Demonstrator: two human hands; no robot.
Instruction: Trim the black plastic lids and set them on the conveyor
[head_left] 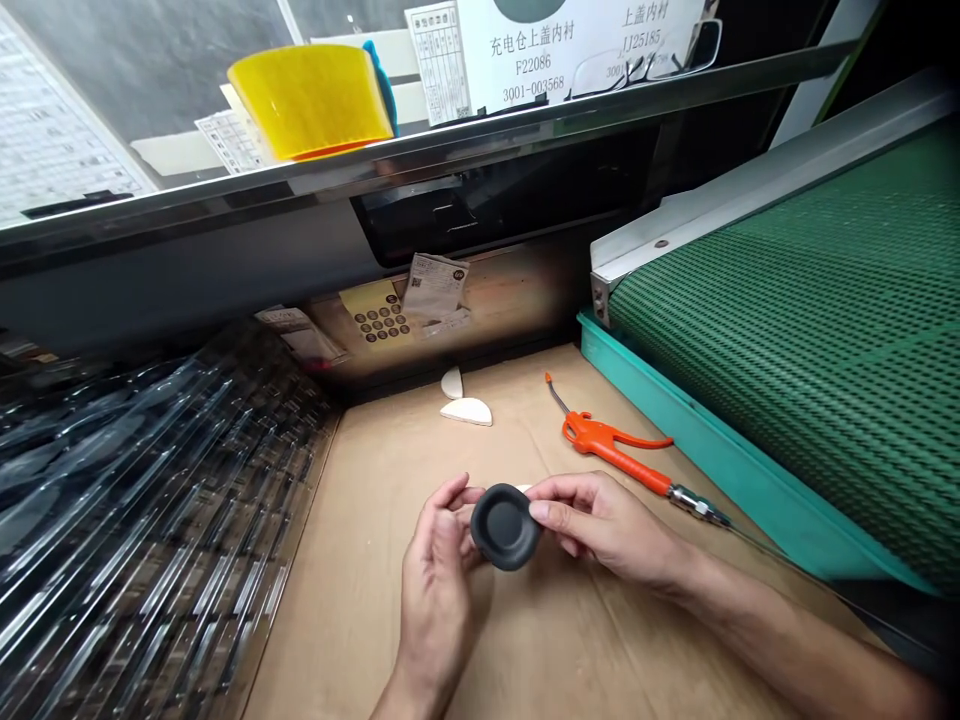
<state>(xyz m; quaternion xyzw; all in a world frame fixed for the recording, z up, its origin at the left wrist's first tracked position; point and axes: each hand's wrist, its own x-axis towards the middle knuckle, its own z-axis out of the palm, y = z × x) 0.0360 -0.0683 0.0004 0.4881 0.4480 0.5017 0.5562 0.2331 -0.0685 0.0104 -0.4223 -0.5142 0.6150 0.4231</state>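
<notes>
A small black rounded cap with a shallow hollow is held over the cardboard-covered bench. My left hand pinches its left edge with thumb and fingers. My right hand grips its right edge, thumb on the rim. A bit of something white shows just behind the cap, between the fingers. Both hands are closed on the cap, a little above the cardboard.
An orange air blow gun lies to the right. Two white half-round pieces lie farther back. Stacked clear plastic trays fill the left. A green conveyor belt runs on the right. A yellow tape roll sits on the shelf above.
</notes>
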